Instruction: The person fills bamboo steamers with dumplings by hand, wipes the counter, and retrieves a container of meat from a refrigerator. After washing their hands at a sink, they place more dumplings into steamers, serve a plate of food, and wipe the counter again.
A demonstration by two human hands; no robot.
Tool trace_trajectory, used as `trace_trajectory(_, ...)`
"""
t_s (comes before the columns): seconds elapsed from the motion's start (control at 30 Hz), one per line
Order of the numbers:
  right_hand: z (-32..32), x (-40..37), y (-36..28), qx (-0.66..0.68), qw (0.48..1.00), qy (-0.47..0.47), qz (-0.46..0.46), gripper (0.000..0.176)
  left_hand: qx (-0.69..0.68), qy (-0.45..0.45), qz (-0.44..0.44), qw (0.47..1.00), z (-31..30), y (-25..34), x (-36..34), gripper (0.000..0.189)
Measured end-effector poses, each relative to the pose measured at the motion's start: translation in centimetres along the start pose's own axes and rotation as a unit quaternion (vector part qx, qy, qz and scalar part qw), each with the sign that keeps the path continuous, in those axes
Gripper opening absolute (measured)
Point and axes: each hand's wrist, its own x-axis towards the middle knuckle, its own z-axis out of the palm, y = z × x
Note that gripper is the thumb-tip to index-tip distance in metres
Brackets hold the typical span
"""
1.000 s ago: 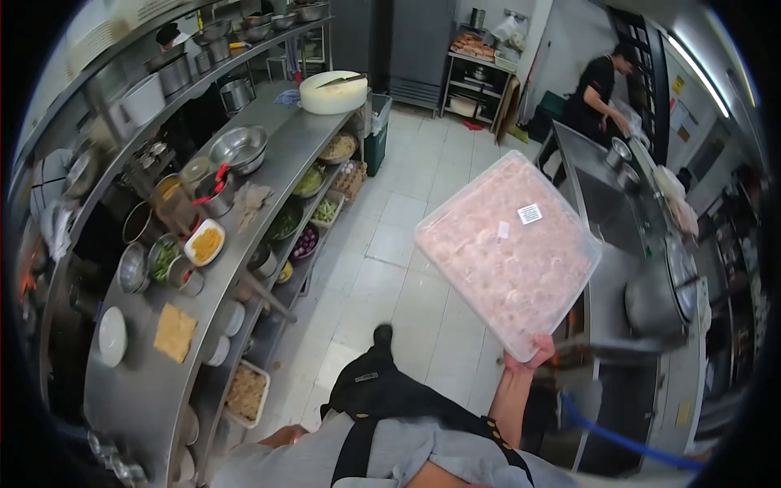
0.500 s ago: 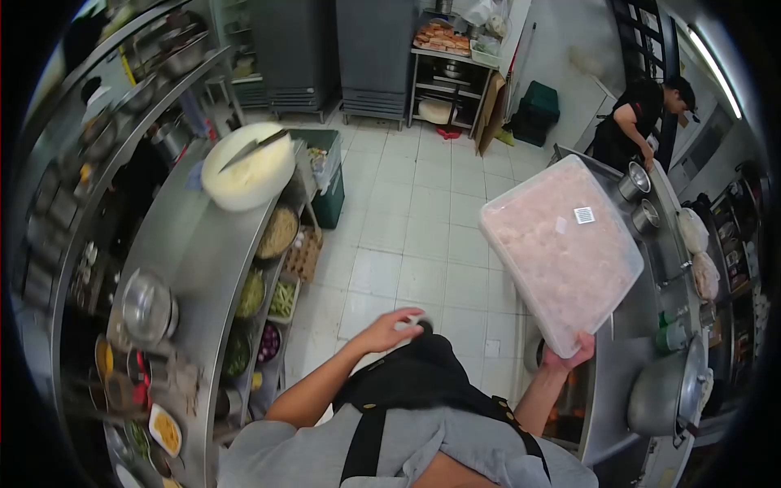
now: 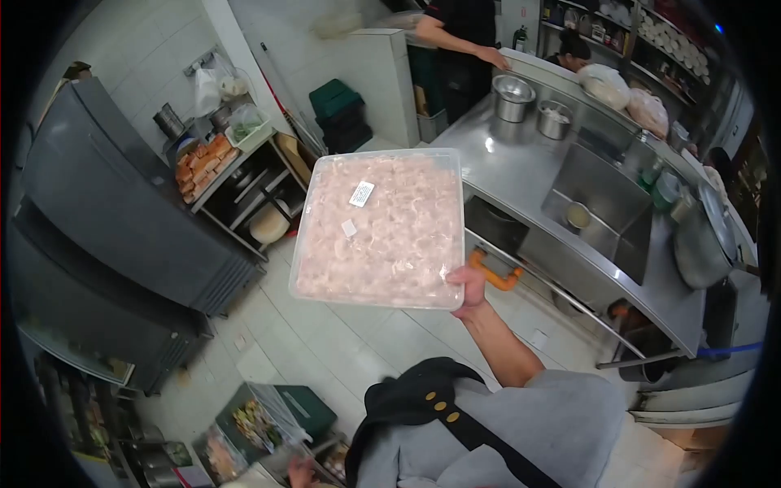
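Observation:
My right hand (image 3: 468, 289) grips the near right corner of a large, square, clear plastic container (image 3: 379, 232). Pale pink pieces, looking like raw meat, fill it under a clear lid or film, and two white labels are stuck on top. The container is held up over the tiled floor, its top facing me. Only a small blurred part of my left hand (image 3: 301, 470) shows at the bottom edge, near a green bin (image 3: 313, 411); its fingers are not clear enough to read.
To the right runs a steel counter (image 3: 521, 175) with metal pots (image 3: 512, 99) and a sink (image 3: 598, 215). A large lidded pot (image 3: 704, 244) stands beyond it. Grey cabinets (image 3: 122, 195) line the left, beside a shelf with bread (image 3: 203, 167). A co-worker (image 3: 460, 41) stands behind the counter.
My view has swung right, toward the sink counter. The container, still in my right hand, now sits mid-view. My left hand has dropped to the bottom edge.

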Motion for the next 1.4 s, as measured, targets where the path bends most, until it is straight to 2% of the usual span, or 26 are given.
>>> trace_trajectory(0.03,2.6,1.9,1.4,0.008,0.997,-0.071,0.035,0.021,0.124,0.060,0.118,0.983,-2.3,-3.6,2.5,0.034)
trace_trajectory(0.07,-1.3,5.6,5.3,0.026,0.997,-0.064,0.035,0.033,0.236,0.141,0.211,0.938,-3.9,-8.0,4.8,0.022)
trace_trajectory(0.1,-5.2,9.0,9.3,0.043,0.997,-0.057,0.035,0.046,0.283,0.081,0.186,0.937,-11.9,-2.0,7.5,0.022)
trace_trajectory(0.13,-8.9,12.3,13.2,0.061,0.996,-0.050,0.035,0.058,0.338,0.101,0.223,0.909,-12.2,-8.0,11.8,0.025)
trace_trajectory(0.17,5.4,8.7,8.6,-0.021,0.991,-0.126,0.027,0.064,-0.013,0.018,-0.044,0.999,-15.4,-9.0,17.1,0.038)
trace_trajectory(0.2,6.9,11.1,10.5,0.025,0.986,-0.152,0.062,0.077,-0.355,0.137,-0.300,0.875,-18.4,-10.1,22.5,0.053)
trace_trajectory(0.23,9.9,12.7,11.7,0.032,0.987,-0.154,0.033,0.084,-0.279,0.207,-0.204,0.915,-20.4,-14.5,29.9,0.058)
trace_trajectory(0.27,11.8,14.1,12.7,0.026,0.987,-0.157,0.024,0.082,-0.225,0.356,-0.136,0.897,-23.9,-15.1,36.2,0.059)
trace_trajectory(0.3,12.7,15.6,13.8,0.019,0.988,-0.152,0.027,0.083,-0.262,0.332,-0.083,0.902,-30.7,-13.3,41.5,0.059)
trace_trajectory(0.33,15.7,16.1,14.7,0.021,0.986,-0.165,0.025,0.084,-0.251,0.357,-0.081,0.896,-36.9,-10.1,45.7,0.058)
trace_trajectory(0.43,17.4,18.7,17.2,-0.011,0.989,-0.147,0.014,0.084,-0.256,0.431,-0.068,0.863,-51.2,-8.1,59.7,0.065)
trace_trajectory(0.5,19.2,20.9,19.1,-0.029,0.991,-0.131,0.023,0.083,-0.275,0.524,-0.072,0.803,-59.4,-8.3,68.4,0.063)
trace_trajectory(0.57,20.7,24.3,21.5,-0.052,0.992,-0.113,0.003,0.081,-0.286,0.595,-0.130,0.740,-65.7,-6.7,73.2,0.061)
trace_trajectory(0.6,20.5,25.8,22.1,-0.046,0.992,-0.121,-0.003,0.081,-0.285,0.603,-0.124,0.735,-68.3,-6.3,74.8,0.061)
trace_trajectory(0.67,20.5,30.2,24.1,-0.019,0.984,-0.148,0.097,0.078,-0.311,0.637,-0.135,0.692,-72.4,-6.8,79.0,0.055)
trace_trajectory(0.77,24.5,37.5,28.1,-0.033,0.987,-0.146,0.060,0.079,-0.282,0.645,-0.116,0.700,-75.7,-9.3,83.5,0.038)
trace_trajectory(0.87,29.2,44.1,31.3,-0.052,0.983,-0.159,0.081,0.081,-0.263,0.654,-0.135,0.696,-75.7,-9.7,82.7,0.042)
trace_trajectory(0.93,33.4,48.0,33.7,-0.077,0.968,-0.198,0.132,0.084,-0.288,0.717,-0.074,0.630,-73.5,-10.5,80.9,0.050)
trace_trajectory(1.03,40.5,51.1,37.6,-0.012,0.945,-0.255,0.203,0.084,-0.224,0.799,-0.086,0.552,-69.0,-9.1,70.1,0.048)
trace_trajectory(1.07,42.1,52.2,39.4,-0.019,0.938,-0.264,0.222,0.084,-0.143,0.843,-0.098,0.510,-67.3,-10.6,66.7,0.044)
trace_trajectory(1.1,43.6,53.3,41.7,-0.009,0.916,-0.316,0.245,0.082,-0.169,0.857,-0.103,0.476,-65.8,-12.1,62.9,0.033)
trace_trajectory(1.13,45.3,53.8,43.8,0.003,0.892,-0.364,0.269,0.081,-0.167,0.874,-0.034,0.454,-64.6,-14.4,58.9,0.023)
trace_trajectory(1.2,52.1,52.6,47.3,0.076,0.823,-0.424,0.370,0.081,-0.291,0.863,0.008,0.412,-61.8,-23.2,51.1,0.014)
trace_trajectory(1.27,58.1,50.7,51.6,0.098,0.785,-0.442,0.423,0.080,-0.382,0.806,-0.004,0.451,-61.7,-24.0,45.8,0.026)
trace_trajectory(1.3,61.3,49.4,53.2,0.119,0.772,-0.447,0.436,0.078,-0.388,0.778,-0.035,0.492,-59.9,-29.3,42.1,0.034)
trace_trajectory(1.4,70.5,45.8,59.1,0.164,0.744,-0.465,0.450,0.069,-0.476,0.754,-0.011,0.454,-58.9,-32.0,38.6,0.030)
